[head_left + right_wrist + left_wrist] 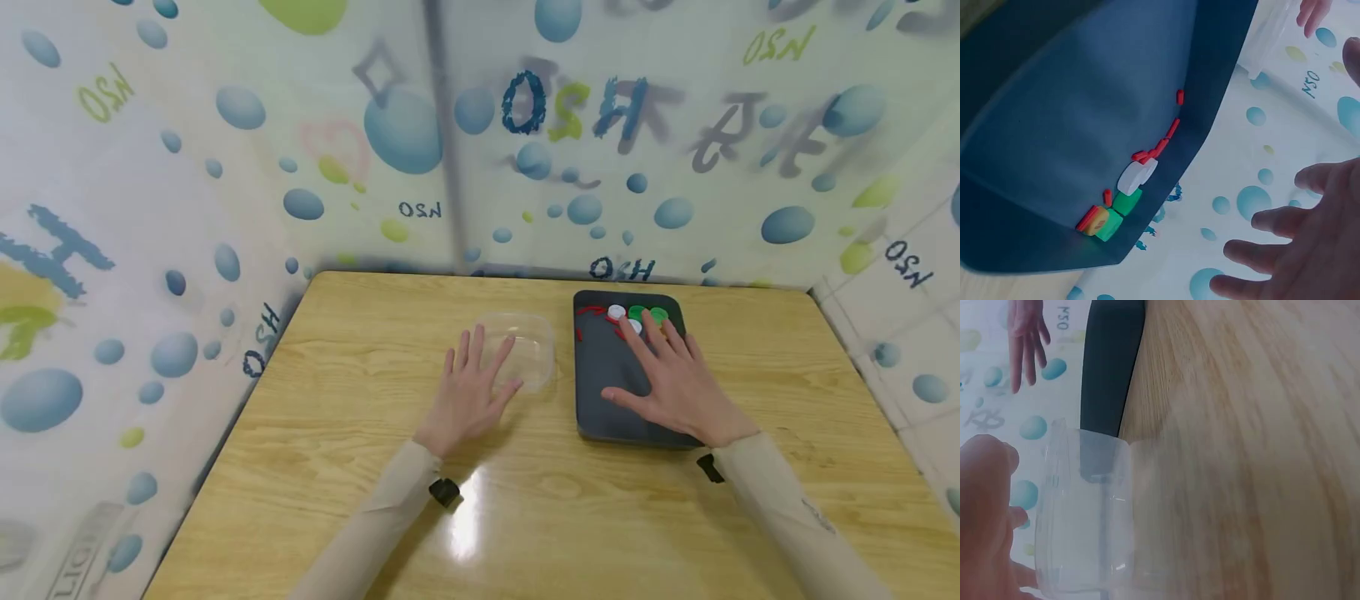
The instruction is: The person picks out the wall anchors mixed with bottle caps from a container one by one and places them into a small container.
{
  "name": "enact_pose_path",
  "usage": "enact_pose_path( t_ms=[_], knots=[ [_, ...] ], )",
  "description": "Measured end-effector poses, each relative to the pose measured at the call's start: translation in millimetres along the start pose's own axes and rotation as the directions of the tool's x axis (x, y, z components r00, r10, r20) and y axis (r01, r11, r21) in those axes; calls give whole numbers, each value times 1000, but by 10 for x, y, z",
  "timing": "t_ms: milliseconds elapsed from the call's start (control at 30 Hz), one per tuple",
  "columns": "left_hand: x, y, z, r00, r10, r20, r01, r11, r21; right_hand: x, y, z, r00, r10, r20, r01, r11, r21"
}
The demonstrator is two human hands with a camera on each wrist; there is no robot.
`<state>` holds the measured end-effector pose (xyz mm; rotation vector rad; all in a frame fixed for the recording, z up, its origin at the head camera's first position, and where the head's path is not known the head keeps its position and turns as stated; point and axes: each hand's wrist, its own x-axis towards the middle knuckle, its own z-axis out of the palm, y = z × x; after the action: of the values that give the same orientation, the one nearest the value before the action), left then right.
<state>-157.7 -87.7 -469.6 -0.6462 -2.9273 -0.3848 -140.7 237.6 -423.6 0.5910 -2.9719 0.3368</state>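
My left hand (467,398) is spread above the near left side of a clear plastic container (538,368), fingers straight and holding nothing. In the left wrist view the container (1085,512) stands on the table beside that hand. With its fingers spread too, my right hand (678,390) hovers over a dark grey tray (594,400) and grips nothing. Along the tray's far end lie white round caps (1130,179), green round caps (1110,225), a yellow round piece (1099,221) and several small red pieces (1161,147). My right fingers partly cover these pieces in the head view.
Both items stand on a light wooden table (315,400), the container left of the tray with a narrow gap between them. A wall covering (510,200) printed with blue and green drops rises behind the table's far edge and along both sides.
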Motion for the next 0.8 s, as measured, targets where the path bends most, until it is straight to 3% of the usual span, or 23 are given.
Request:
enact_pose_path(
  t_ms=[267,467,800],
  knots=[
    [71,-106,37,994,-87,63,91,995,-51,132,106,54,1000,-28,11,28,1000,-3],
    [115,-201,20,989,-145,30,147,986,-79,298,229,47,995,-102,13,102,995,12],
    [133,-241,-25,968,-235,-85,214,956,-201,502,404,87,989,-99,109,91,993,74]
  ],
)
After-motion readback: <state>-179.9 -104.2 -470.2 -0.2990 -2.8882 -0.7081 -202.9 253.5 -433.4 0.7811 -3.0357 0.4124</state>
